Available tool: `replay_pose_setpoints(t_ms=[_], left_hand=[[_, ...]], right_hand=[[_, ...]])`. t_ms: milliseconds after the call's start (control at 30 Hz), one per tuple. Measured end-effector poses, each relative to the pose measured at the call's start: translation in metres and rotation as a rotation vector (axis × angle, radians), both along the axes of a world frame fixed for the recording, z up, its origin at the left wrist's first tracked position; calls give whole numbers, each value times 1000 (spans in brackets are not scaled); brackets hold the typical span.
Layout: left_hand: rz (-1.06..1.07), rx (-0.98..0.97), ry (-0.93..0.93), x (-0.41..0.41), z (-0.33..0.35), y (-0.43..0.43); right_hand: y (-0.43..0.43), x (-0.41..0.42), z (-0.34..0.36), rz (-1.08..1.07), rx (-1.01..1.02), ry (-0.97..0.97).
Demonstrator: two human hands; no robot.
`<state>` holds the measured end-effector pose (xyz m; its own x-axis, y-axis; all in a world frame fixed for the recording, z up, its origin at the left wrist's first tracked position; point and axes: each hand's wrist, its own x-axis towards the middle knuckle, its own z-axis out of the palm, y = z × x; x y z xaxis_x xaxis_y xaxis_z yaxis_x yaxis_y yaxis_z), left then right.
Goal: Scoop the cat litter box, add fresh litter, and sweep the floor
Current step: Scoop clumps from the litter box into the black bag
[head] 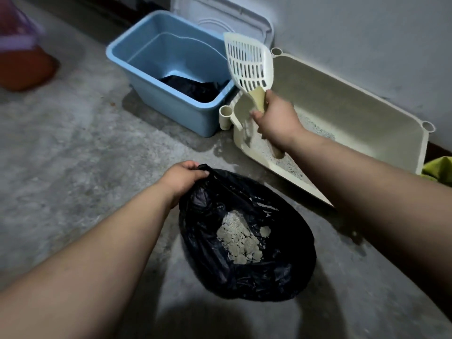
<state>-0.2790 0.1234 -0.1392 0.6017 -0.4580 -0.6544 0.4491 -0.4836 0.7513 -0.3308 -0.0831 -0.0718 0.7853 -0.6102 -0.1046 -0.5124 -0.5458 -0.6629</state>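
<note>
the right hand (276, 118) was closed in a fist round the tan handle of the scoop (248, 64), held above the left end of the litter box (342, 104). the scoop's pale slotted head was raised and tipped up and leftward, and nothing was seen on it. the left hand (182, 178), well apart from the right and nearer the person, pinched the rim of a black bag (212, 265), by which its mouth was held open on the floor (73, 143). grey, crumbly clumps (241, 241) lay inside the bag.

the litter box was set ahead and to the right of the hands, its long axis laid along the wall (367, 33). the right hand was the nearer to it, the scoop already over its left end. the next dip was judged to call for the head to be swung down and rightward into the litter (315, 127).

the box was a smooth cream plastic with round corner sockets. the litter was pale and grainy. the bag was thin, glossy and creased. a smooth blue tub (171, 104) stood just left of the box, with something dark inside. the floor was rough grey concrete.
</note>
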Motion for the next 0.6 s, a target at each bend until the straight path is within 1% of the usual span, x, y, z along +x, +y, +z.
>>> replay_pose_setpoints(t_ms=[133, 267, 333, 400, 533, 600], left_hand=[[-61, -56, 22, 5, 8, 4], [-96, -85, 15, 17, 9, 12], [-96, -99, 25, 21, 8, 15], [-93, -104, 35, 25, 8, 19], [-84, -108, 58, 31, 3, 25], [-79, -111, 69, 31, 1, 26]], right_hand=[[9, 55, 32, 84, 64, 56], [20, 113, 51, 194, -25, 181], [26, 132, 49, 245, -127, 280], [30, 147, 39, 266, -176, 330], [30, 166, 24, 248, -248, 300], [26, 166, 19, 227, -196, 230]])
